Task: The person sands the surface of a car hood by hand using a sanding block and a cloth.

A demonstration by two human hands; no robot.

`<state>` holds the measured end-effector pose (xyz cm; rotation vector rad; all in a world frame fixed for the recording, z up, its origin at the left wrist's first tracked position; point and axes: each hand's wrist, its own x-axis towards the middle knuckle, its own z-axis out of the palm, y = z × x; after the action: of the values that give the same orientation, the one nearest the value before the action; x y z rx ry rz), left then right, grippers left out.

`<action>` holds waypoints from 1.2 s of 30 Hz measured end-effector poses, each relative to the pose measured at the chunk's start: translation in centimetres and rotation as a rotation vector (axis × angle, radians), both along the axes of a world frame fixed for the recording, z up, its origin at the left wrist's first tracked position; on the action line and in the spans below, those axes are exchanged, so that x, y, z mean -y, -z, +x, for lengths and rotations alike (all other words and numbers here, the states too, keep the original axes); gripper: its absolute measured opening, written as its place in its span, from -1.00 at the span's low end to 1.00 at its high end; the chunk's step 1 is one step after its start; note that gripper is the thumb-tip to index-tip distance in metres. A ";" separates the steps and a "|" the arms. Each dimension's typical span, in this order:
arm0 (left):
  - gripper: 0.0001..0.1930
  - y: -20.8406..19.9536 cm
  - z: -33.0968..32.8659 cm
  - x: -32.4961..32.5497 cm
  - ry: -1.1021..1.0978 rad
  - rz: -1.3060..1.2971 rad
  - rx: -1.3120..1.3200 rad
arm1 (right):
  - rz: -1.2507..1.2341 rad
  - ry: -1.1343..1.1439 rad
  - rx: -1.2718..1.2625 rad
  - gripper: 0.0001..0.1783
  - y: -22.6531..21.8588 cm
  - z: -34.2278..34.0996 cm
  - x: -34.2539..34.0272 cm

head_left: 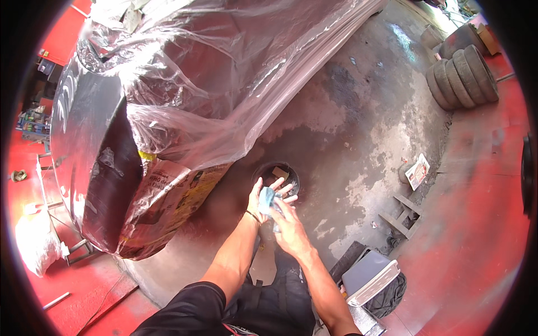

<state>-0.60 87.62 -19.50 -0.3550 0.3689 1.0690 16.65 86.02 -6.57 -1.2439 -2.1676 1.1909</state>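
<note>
Both hands meet in front of me over the floor. My left hand [255, 203] has its palm up and its fingers spread, with a dark band at the wrist. Against that palm is a small, crumpled-looking pale blue thing [266, 198], too blurred to name surely. My right hand [291, 228] reaches over from the right, its fingers closed on the pale blue thing. Something whitish and clear shows below the right fingers. Just beyond my hands stands a dark round tub [297, 178] with a tan piece inside.
To the left is a dark car body panel [89, 129], with plastic sheeting [224, 61] and newspaper [168, 190] masking the car. Several tyres [462, 78] stand far right. A wooden frame [400, 217] and a grey plastic box [365, 273] lie nearer on the right.
</note>
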 end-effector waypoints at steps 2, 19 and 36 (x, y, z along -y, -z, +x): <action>-0.24 -1.8 0.9 -0.3 -0.056 0.024 -0.017 | 0.011 0.034 -0.019 -0.30 -1.9 2.1 -0.6; -0.93 -7.6 11.5 -3.0 -0.089 -0.096 -0.889 | -1.329 0.300 -1.635 -0.43 9.0 -0.5 -1.4; -0.21 -27.7 -22.4 40.0 -0.463 0.225 -0.303 | -1.083 0.905 -0.929 -0.46 2.2 -2.8 2.9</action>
<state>-22.99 47.57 8.17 -0.0727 0.4416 1.6106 13.82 83.11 -8.77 -1.3081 -0.1388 1.9166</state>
